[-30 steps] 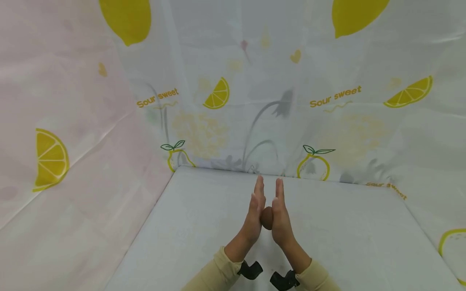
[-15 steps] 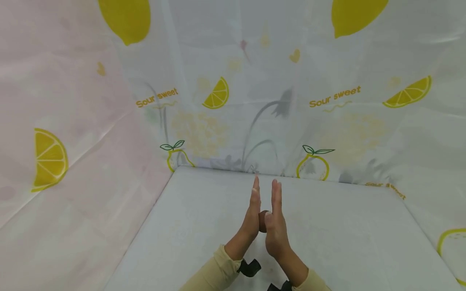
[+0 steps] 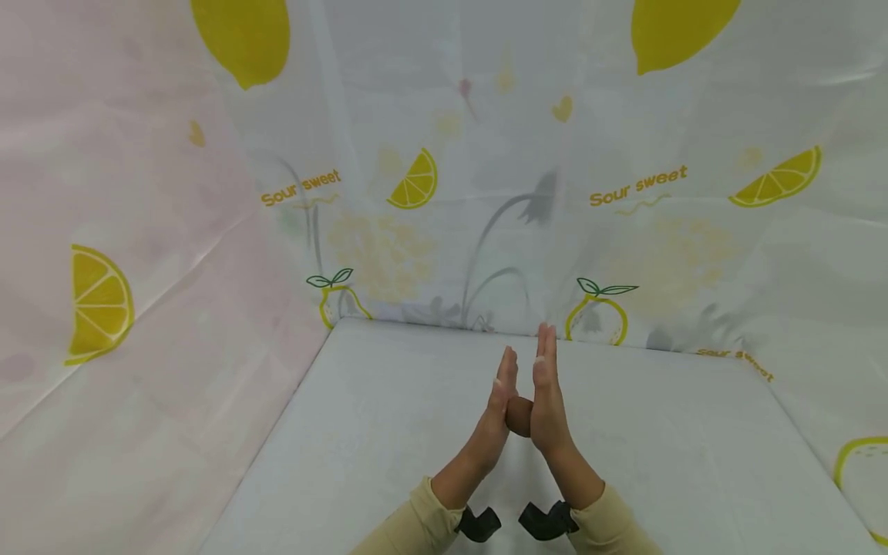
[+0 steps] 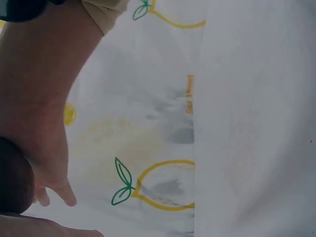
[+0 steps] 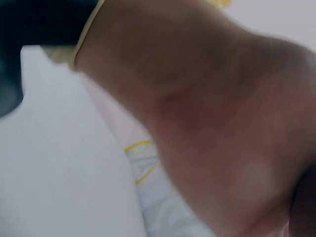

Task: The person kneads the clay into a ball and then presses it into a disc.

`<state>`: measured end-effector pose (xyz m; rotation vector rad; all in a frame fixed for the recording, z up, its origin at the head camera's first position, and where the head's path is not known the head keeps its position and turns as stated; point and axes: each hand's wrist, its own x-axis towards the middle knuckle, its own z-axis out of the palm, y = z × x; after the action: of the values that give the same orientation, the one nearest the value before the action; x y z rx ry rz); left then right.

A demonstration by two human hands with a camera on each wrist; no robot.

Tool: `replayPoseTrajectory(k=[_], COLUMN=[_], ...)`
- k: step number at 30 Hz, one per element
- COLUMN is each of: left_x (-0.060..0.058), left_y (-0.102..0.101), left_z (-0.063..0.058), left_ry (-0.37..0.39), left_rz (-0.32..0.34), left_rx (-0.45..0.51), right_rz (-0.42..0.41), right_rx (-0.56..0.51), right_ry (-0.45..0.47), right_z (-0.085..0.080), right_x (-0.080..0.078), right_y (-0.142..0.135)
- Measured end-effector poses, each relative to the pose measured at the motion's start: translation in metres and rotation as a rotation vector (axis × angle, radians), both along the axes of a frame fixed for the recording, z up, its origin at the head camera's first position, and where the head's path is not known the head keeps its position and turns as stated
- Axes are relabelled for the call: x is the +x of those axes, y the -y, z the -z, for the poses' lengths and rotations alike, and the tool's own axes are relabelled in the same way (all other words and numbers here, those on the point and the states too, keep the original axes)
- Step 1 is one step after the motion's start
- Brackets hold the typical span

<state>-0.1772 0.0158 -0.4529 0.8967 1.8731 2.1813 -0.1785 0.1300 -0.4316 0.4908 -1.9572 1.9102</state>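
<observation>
A small brown ball, smooth and clay-like, sits between two upright palms above the table, near the middle of the head view. My left hand presses it from the left with fingers straight and pointing forward. From the other side my right hand presses the same ball, its fingers also straight and reaching a little farther. In the left wrist view the ball shows dark at the left edge between the hands. Only a dark piece of the ball appears at the right edge of the right wrist view, which is blurred.
A white table lies beneath the hands. Behind and beside it hangs a pale sheet printed with lemons. Black wrist cameras, such as the one on the right wrist, are strapped by the beige sleeves.
The palms have slid back and forth against each other with the ball rolling between them. Since half a second ago the right hand has moved forward, and both hands have shifted slightly right.
</observation>
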Motion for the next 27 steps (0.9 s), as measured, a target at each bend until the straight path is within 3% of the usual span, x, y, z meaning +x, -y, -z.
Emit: replayPoseTrajectory(k=[3,8,14,20,27], left_x=[0.000,-0.002,-0.006,-0.012,-0.017], left_y=[0.001,0.003,0.003,-0.001,-0.003], left_z=[0.000,-0.002,-0.008,-0.005,0.002], left_ry=[-0.017,-0.042,-0.040,0.015,0.057], left_rz=[0.007,-0.036,-0.112,-0.208,-0.295], left_rx=[0.018,0.040,0.036,0.038,0.028], right_rz=[-0.005,0.015,-0.067,0.100,0.101], right_rx=[0.007,0.091,0.087,0.184,0.188], right_ry=[0.023,0.021,-0.053,-0.129,-0.125], right_z=[0.008,0.027,0.048,0.041,0.034], right_x=[-0.005,-0.005,0.005,0.022,0.029], right_y=[-0.004,-0.004,0.006,0.020,0.024])
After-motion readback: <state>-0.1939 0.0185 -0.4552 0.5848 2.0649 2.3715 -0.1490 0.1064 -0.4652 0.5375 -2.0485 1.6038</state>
